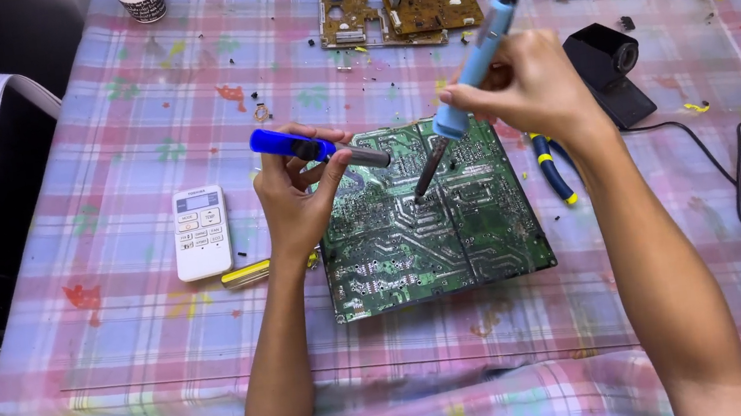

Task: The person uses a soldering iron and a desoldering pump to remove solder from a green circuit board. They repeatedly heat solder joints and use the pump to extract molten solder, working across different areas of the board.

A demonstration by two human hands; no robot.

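Green circuit board (434, 219), solder side up, is laid flat on a checked tablecloth (122, 346) near the table's front edge, between the 2 hands; its traces are thus exposed to the tools held above it.

Right hand (530, 82): closed fully round a light-blue soldering iron (475, 61), gripped pen-fashion low on the handle, presumably for fine control; the iron is tilted, cord end up and away, dark tip set down on the board near its centre.

Left hand (292, 194): fingers and thumb closed round a blue-handled desoldering pump (315, 148), held roughly level over the board's upper left corner, grey nozzle directed toward the iron's tip; nozzle and tip are near but apart.

Items about the board, 6 entries:
1. white remote control (201, 231), face up, left of the left wrist, well clear of the work;
2. yellow-handled tool (250, 272), partly hidden beneath the left forearm; kind cannot be told;
3. pliers with blue and yellow grips (554, 169), just right of the board, partly covered by the right wrist;
4. black stand-like device (610, 71) beyond the right hand, black cable (740, 188) trailing rightward from that area;
5. brown circuit board (396, 6), component side up, at the far edge;
6. small dark fragments scattered on the cloth between the 2 boards.
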